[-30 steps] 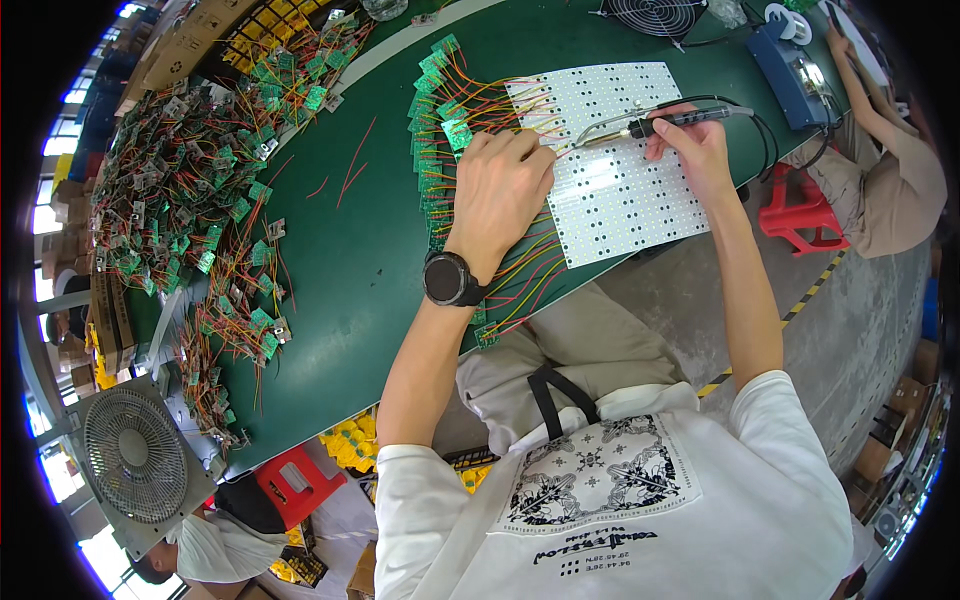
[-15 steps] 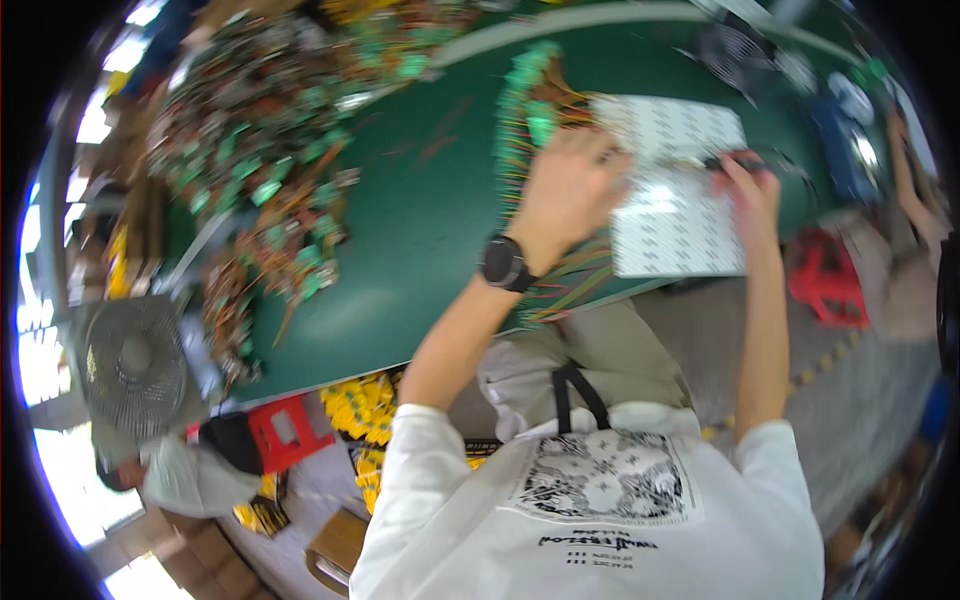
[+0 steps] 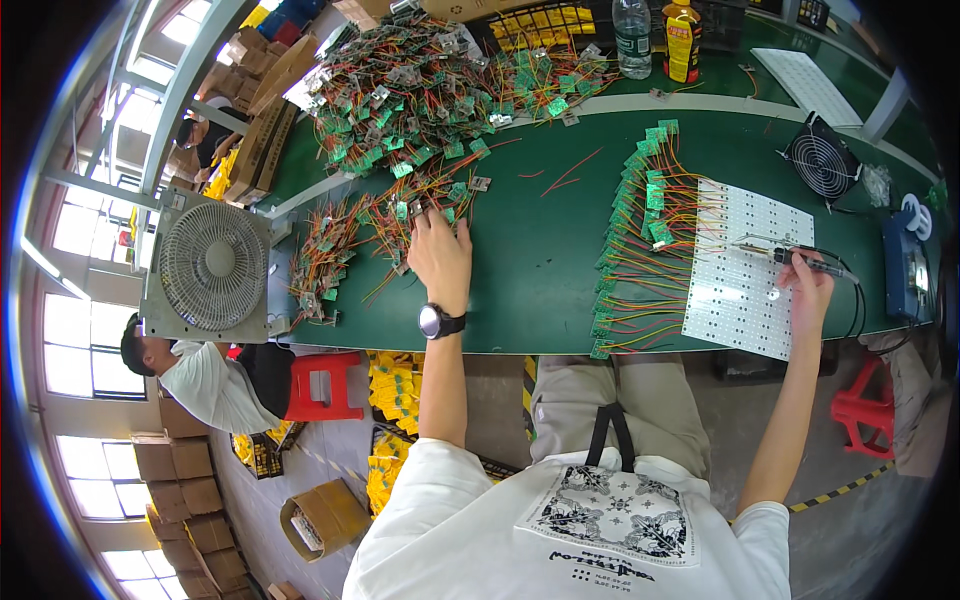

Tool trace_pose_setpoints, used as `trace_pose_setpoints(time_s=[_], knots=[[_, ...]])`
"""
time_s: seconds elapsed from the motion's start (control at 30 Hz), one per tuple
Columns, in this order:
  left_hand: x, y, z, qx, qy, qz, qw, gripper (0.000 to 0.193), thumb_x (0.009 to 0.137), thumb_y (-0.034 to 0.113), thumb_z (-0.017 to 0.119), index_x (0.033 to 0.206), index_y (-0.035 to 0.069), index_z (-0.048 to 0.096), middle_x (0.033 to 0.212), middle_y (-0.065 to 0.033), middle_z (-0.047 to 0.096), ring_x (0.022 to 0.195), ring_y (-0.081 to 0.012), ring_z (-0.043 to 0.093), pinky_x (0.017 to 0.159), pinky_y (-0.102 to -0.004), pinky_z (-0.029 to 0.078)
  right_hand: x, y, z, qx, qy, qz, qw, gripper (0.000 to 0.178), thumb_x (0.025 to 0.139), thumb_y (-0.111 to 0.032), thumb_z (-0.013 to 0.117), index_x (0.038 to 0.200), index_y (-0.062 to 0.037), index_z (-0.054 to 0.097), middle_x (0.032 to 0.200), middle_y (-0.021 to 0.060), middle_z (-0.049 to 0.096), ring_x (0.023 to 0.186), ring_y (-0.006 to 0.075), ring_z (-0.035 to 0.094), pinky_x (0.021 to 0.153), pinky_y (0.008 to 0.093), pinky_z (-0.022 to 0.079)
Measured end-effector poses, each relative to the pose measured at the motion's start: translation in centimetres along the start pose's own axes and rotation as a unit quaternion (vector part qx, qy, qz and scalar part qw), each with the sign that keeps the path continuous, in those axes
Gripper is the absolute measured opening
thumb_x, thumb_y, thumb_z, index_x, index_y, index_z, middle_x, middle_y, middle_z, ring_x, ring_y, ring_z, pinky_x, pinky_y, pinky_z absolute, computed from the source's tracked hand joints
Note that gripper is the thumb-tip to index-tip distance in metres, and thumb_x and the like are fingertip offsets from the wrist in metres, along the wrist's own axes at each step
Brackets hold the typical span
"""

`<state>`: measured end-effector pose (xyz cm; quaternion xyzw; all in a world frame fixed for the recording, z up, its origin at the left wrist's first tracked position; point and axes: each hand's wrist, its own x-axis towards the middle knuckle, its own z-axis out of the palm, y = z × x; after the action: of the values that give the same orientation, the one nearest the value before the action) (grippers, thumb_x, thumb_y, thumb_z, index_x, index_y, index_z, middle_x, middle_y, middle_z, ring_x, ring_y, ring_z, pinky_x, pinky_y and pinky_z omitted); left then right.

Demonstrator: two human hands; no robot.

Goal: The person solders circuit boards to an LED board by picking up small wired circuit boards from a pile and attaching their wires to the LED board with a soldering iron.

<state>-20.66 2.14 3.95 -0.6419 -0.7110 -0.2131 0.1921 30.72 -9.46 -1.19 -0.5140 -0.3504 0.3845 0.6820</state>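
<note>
My left hand [image 3: 440, 262], a dark watch on its wrist, reaches into a small heap of wired circuit boards [image 3: 395, 232]. Its fingers are stretched toward the boards with the thumb apart; no board is clearly gripped. A soldering iron [image 3: 815, 262] is held in my right hand [image 3: 806, 292], its tip pointing left above a white perforated-looking panel [image 3: 740, 300]. Along the panel's left side, a row of small green circuit boards [image 3: 625, 215] fans out, with red, yellow and dark wires running to the panel. A few green boards lie on top of those wires.
A large pile of wired boards [image 3: 400, 90] rises at the far left of the green table [image 3: 545, 290]. Behind stand a water bottle [image 3: 632, 40] and a yellow-labelled bottle [image 3: 682, 42]. A small black fan [image 3: 820, 160] and a blue soldering station [image 3: 905, 262] sit right; a grey fan [image 3: 212, 265] stands left.
My left hand has moved from the wires at the panel's left edge to the small heap at left. The right hand still holds the soldering iron over the panel. The view has shifted.
</note>
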Motion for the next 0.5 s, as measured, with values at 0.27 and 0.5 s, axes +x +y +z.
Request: trace_pose_setpoints(time_s=[0.27,0.5], knots=[[-4.7,-0.3,-3.1,-0.202,0.046,0.121,0.971,0.01,0.083,0.006,0.068,0.092,0.002,0.069,0.092,-0.0099,0.062,0.082,-0.0279,0.059,0.072,-0.0366,0.048,-0.2,-0.1,-0.1,0.0,0.005,0.004,1.0,0.021,0.089,-0.011,0.066,0.103,0.0036,0.062,0.073,0.0081,0.064,0.059,0.0158,0.06,0.055,0.0266,0.044],[-8.4,-1.2,-3.8,-0.329,-0.006,-0.05,0.943,0.012,0.085,0.01,0.07,0.089,0.0,0.067,0.086,-0.0088,0.062,0.075,-0.0208,0.059,0.067,-0.0318,0.046,0.1,0.1,-0.1,-0.005,0.004,-0.001,1.0,0.023,0.089,-0.011,0.066,0.105,0.0041,0.061,0.073,0.0084,0.064,0.058,0.015,0.059,0.055,0.0258,0.043]])
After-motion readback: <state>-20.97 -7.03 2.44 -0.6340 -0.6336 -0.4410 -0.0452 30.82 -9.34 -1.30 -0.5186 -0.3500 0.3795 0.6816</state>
